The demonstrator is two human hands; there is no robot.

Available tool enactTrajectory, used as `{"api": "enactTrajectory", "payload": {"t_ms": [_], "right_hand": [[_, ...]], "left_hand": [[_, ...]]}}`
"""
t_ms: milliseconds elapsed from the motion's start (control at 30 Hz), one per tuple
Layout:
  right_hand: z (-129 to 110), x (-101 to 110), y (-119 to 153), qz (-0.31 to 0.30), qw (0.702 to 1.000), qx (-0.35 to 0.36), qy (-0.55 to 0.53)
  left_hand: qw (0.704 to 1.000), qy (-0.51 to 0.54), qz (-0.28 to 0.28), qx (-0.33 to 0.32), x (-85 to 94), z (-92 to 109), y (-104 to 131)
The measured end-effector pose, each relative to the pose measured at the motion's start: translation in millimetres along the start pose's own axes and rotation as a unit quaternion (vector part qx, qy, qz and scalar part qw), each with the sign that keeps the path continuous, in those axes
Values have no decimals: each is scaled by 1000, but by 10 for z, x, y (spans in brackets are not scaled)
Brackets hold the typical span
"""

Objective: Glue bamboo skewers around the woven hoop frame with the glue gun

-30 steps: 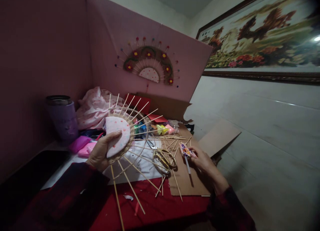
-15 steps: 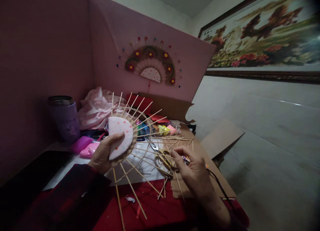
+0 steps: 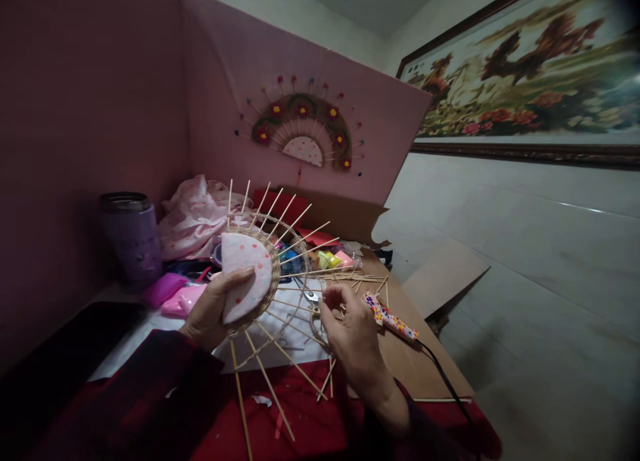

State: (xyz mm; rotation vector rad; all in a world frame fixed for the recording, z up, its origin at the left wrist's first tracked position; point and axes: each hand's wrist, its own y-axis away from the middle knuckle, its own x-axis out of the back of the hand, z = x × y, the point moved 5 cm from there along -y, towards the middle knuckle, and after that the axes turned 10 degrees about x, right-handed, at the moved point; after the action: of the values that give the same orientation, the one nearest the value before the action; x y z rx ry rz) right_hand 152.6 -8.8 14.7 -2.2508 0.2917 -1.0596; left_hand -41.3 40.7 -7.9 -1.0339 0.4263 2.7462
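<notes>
My left hand (image 3: 213, 306) grips a woven half-round fan frame (image 3: 245, 274), thumb on its padded white face with red dots. Thin wooden sticks fan out from its woven rim, and a loose ring of twine (image 3: 306, 261) crosses them. On the frame's right side, my right hand (image 3: 353, 324) is closed, with thumb and fingertips pinched near the stick ends. Whatever lies between those fingertips is too small to make out. Partly hidden behind that hand are scissors (image 3: 313, 297) with gold-coloured handles. A flower-patterned glue gun (image 3: 393, 320) lies just beyond it, on cardboard.
A purple tumbler (image 3: 131, 238) and crumpled pink cloth (image 3: 187, 214) stand at the back left. Pink packets (image 3: 183, 300) lie before them. Loose sticks (image 3: 360, 277) are scattered on cardboard (image 3: 425, 371). A finished fan (image 3: 303, 124) hangs on the pink board behind. A black cord (image 3: 440, 368) trails right.
My right hand has moved left toward the stick ends, uncovering the glue gun and covering more of the scissors. My left hand and the frame have shifted slightly right in view.
</notes>
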Motion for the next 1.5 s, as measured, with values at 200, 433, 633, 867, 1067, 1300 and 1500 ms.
{"api": "enactTrajectory", "payload": {"t_ms": [200, 433, 633, 867, 1067, 1300, 1500], "right_hand": [[-68, 70, 30, 13, 998, 32, 52], [-141, 83, 47, 3, 988, 104, 112], [-223, 38, 58, -30, 975, 164, 145], [-248, 31, 32, -29, 970, 183, 156], [-243, 66, 13, -14, 982, 168, 82], [-265, 60, 20, 3, 979, 186, 83], [-277, 15, 33, -17, 976, 195, 98]], "left_hand": [[1000, -10, 10, -1, 3, 4, 10], [1000, -20, 5, -3, 48, -3, -17], [1000, -10, 1, -5, 50, -7, -50], [1000, -1, 6, -11, 52, -5, -48], [1000, -17, 17, -6, 75, -10, -49], [1000, -16, 17, -3, 81, -16, -49], [1000, -12, 14, 3, 77, -23, -52]]}}
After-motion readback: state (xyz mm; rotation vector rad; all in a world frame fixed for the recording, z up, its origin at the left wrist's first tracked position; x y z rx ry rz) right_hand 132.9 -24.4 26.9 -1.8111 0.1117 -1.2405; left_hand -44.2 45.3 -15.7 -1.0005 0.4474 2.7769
